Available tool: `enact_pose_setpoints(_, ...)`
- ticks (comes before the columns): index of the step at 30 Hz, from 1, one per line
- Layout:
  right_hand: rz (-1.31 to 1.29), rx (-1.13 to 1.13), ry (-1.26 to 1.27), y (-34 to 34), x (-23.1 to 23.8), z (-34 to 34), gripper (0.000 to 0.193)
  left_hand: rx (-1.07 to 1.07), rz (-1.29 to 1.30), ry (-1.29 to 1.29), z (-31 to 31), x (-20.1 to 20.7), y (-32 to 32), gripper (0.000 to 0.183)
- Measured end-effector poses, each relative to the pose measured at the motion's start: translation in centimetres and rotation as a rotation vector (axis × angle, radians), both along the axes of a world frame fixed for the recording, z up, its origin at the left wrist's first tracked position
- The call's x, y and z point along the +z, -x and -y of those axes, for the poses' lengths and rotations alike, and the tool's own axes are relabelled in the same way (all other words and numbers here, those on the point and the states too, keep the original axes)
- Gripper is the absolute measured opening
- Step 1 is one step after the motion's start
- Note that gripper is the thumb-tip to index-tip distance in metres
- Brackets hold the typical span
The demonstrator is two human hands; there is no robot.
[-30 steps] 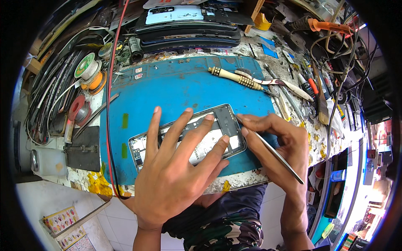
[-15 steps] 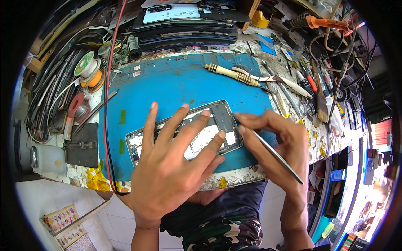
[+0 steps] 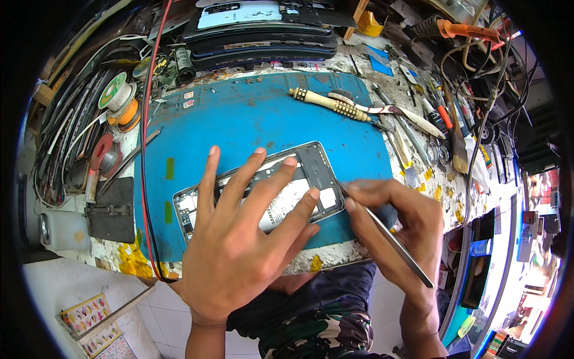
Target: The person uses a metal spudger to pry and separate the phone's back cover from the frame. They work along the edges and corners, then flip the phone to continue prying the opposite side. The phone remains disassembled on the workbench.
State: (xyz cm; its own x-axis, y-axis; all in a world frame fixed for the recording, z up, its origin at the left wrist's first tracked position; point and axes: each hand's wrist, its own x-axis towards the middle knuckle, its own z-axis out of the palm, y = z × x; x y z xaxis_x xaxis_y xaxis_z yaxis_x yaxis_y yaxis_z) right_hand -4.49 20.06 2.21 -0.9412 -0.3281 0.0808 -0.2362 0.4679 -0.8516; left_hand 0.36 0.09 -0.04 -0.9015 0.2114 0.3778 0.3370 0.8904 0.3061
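An opened phone [image 3: 308, 157] lies at a slant on the blue mat, its white battery [image 3: 286, 202] and dark inner parts exposed. My left hand [image 3: 236, 245] rests over it with fingers spread, pressing on its face and hiding much of the middle. At the phone's right end, my right hand [image 3: 406, 218] pinches slim metal tweezers [image 3: 394, 242] like a pen. Their tip meets the frame's right edge, partly hidden by my fingertips, while the back end slopes down toward my wrist.
On the blue mat [image 3: 239, 119] lie a beige-handled tool [image 3: 329, 105] and a toothbrush [image 3: 412, 119]. Stacked phone parts [image 3: 263, 45] stand behind. Wire spools [image 3: 118, 93] sit left, near a red-and-black cable [image 3: 145, 119] crossing the mat. A brush [image 3: 457, 140] and pens are at right.
My right hand and the tweezers have shifted slightly down along the phone's right edge. My left hand stays spread on the phone. The whole view has shifted a little.
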Motion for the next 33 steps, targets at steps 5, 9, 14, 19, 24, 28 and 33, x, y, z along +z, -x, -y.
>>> enact_pose_setpoints(5, 0.031, 0.007, 0.082, 1.7, -0.6, 0.5, 0.011, 0.003, -0.021, 0.004, -0.1, -0.1, 0.1, 0.045)
enact_pose_setpoints(9, 0.127, -0.023, 0.116, 0.0, 0.2, 0.0, 0.006, 0.008, -0.008, 0.008, 0.0, 0.0, 0.0, 0.045)
enact_pose_setpoints(14, 0.173, -0.049, 0.068, -1.5, 1.0, -1.0, 0.004, 0.004, -0.003, 0.008, 0.0, -0.1, 0.0, 0.045)
enact_pose_setpoints(19, 0.217, -0.050, 0.089, -1.5, 1.3, -1.0, 0.004, -0.004, -0.004, -0.001, 0.0, 0.1, 0.2, 0.045)
enact_pose_setpoints(24, 0.164, -0.071, 0.083, -1.4, 0.6, -0.7, 0.004, -0.035, -0.015, 0.003, 0.3, -0.1, 0.0, 0.045)
enact_pose_setpoints(28, 0.218, -0.139, 0.038, -1.7, 0.0, -2.1, 0.008, -0.130, -0.054, -0.056, 0.7, -1.1, -0.3, 0.032)
enact_pose_setpoints(33, 0.075, 0.084, 0.063, -1.4, -0.5, -3.8, 0.014, -0.053, -0.171, -0.017, -0.4, -1.9, -0.8, 0.035)
